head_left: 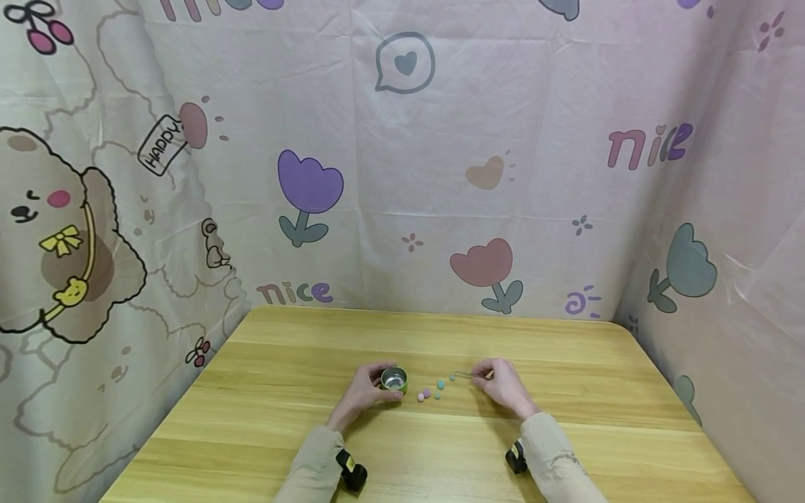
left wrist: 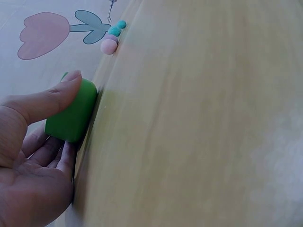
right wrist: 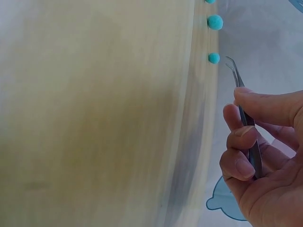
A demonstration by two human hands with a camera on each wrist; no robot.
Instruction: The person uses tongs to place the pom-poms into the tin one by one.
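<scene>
Left hand [head_left: 363, 392]: fingers curled round green cup [head_left: 394, 379], upright on the wooden surface [head_left: 264, 419]. Right hand [head_left: 503, 383]: fingers pinch metal tweezers [right wrist: 246, 118], tips just beside a teal pom-pom [right wrist: 214, 57]. More pom-poms [head_left: 429, 393] lie between the hands.

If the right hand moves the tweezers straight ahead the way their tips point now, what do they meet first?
Probably the small teal ball lying just beyond the tips of the tweezers held by the right hand; depth is unclear, so the tips might pass slightly above it.
</scene>
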